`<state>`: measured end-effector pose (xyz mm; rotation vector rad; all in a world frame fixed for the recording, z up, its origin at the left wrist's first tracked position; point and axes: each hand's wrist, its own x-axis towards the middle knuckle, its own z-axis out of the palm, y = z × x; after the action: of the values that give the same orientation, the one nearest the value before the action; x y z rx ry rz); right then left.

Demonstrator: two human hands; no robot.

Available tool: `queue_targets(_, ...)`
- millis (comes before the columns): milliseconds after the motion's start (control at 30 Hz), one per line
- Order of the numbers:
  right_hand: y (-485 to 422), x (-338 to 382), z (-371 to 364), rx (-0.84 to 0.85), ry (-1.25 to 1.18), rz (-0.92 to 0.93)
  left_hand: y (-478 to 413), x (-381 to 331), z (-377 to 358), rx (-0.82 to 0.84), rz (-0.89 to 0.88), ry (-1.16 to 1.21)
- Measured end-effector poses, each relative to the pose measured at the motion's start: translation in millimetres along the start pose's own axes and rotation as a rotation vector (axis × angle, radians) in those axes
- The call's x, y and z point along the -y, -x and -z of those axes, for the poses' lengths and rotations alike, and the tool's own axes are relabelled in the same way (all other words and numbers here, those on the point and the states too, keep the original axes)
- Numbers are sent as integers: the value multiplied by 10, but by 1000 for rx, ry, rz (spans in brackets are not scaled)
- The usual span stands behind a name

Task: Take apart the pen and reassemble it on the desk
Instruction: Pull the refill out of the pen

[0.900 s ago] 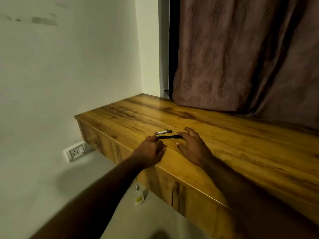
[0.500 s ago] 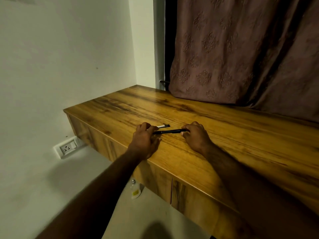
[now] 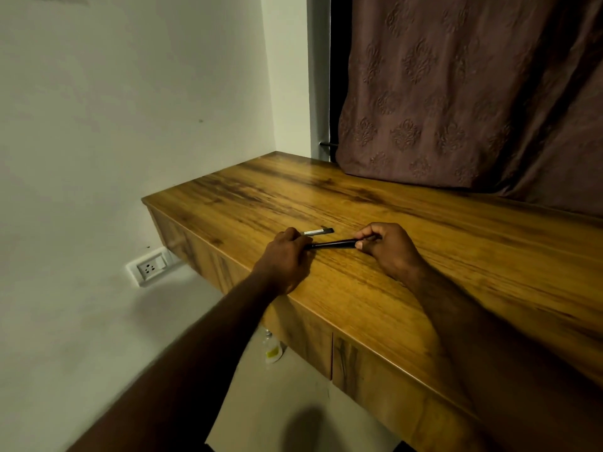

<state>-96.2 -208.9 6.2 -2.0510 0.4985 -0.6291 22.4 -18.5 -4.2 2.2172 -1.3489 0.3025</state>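
A slim black pen (image 3: 331, 244) is held just above the wooden desk (image 3: 424, 256), near its front edge. My left hand (image 3: 287, 252) pinches the pen's left end and my right hand (image 3: 388, 246) is closed around its right end. Both ends are hidden inside the fingers. Just behind the pen, a short silver and black pen cap (image 3: 318, 231) lies flat on the desk, with its left end covered by my left hand's fingers.
A brown patterned curtain (image 3: 456, 93) hangs over the back of the desk. A white wall socket (image 3: 150, 265) sits low on the left wall. A small bottle (image 3: 272, 349) stands on the floor under the desk, beside the cabinet doors (image 3: 346, 360).
Both hands went from hovering open over the pen to gripping its two ends. The pen has tilted, its right end slightly raised. The cap stays in place.
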Motion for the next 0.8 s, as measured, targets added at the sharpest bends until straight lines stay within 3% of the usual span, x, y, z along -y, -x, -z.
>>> queue_targets(200,-3,1,-3,32,-87,-18,-97,-153,-58,-16,-21,-119)
queue_targets(567,-2,68,-35,14,-215,-22,-141,-68,-128,-122,-55,-65)
queue_targets(800,-66,15,-19,-3,-261,-45,-121,44,-139,-201,174,242)
